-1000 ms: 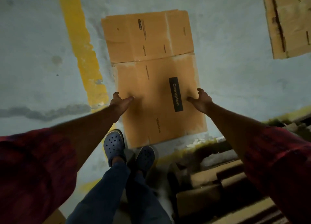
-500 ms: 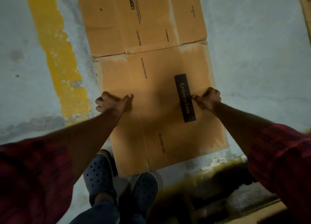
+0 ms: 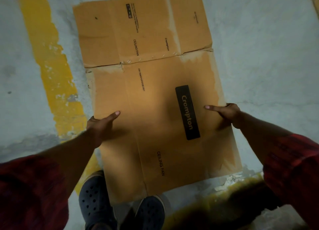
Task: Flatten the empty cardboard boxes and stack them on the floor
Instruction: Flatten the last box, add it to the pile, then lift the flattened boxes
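Now closer: flattened box [image 3: 151, 98] between 2 hands [image 3: 101, 126] [image 3: 226, 114]

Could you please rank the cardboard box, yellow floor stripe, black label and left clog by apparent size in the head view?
Flattened brown cardboard box
Yellow painted floor stripe
Dark blue perforated left clog, black rectangular label: alike, clog nearer, unranked

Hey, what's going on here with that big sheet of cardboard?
A person in red sleeves is handling a flattened cardboard box printed "Crompton" and "Ceiling Fan". The left hand grips its left edge and the right hand grips its right edge, thumbs on top. The box is spread out over a grey concrete floor beside a yellow painted stripe. Its near end covers the toes of the person's dark shoes.
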A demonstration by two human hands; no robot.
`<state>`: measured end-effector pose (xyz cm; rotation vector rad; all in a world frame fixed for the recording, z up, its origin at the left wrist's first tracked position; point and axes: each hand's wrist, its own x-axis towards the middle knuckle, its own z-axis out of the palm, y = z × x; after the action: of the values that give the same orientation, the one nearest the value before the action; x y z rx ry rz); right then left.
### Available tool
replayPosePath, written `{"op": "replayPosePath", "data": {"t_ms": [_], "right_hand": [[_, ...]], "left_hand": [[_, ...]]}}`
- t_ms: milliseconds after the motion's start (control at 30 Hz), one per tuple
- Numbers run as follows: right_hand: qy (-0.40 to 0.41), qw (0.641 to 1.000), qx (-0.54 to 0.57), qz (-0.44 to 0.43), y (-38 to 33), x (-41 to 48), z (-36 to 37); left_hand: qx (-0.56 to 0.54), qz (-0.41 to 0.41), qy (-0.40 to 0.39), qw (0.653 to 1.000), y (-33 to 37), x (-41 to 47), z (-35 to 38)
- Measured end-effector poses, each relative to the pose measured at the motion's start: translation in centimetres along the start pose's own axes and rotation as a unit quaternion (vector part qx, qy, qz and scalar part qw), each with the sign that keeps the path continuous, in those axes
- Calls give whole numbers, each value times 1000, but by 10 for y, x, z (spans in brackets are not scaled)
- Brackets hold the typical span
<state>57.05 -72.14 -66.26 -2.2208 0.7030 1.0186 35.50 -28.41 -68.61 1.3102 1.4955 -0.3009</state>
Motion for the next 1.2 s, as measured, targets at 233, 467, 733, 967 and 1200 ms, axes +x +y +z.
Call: {"op": "replayPosePath", "data": {"t_ms": [233, 467, 733, 967, 1200], "right_hand": [[-1, 999, 43, -4, -1, -7, 5], [-33, 999, 31, 29, -16, -30, -1], [56, 997, 61, -5, -22, -55, 0], [96, 994, 54, -26, -68, -122, -34], [87, 993, 76, -29, -129, -212, -62]], "left_hand": [[-63, 22, -50, 997, -5, 3, -3], [-62, 30, -33, 997, -8, 7, -2], [-18, 69, 51, 996, 14, -21, -7], [17, 44, 23, 999, 77, -68, -59], [-4, 34, -2, 999, 148, -132, -136]]}}
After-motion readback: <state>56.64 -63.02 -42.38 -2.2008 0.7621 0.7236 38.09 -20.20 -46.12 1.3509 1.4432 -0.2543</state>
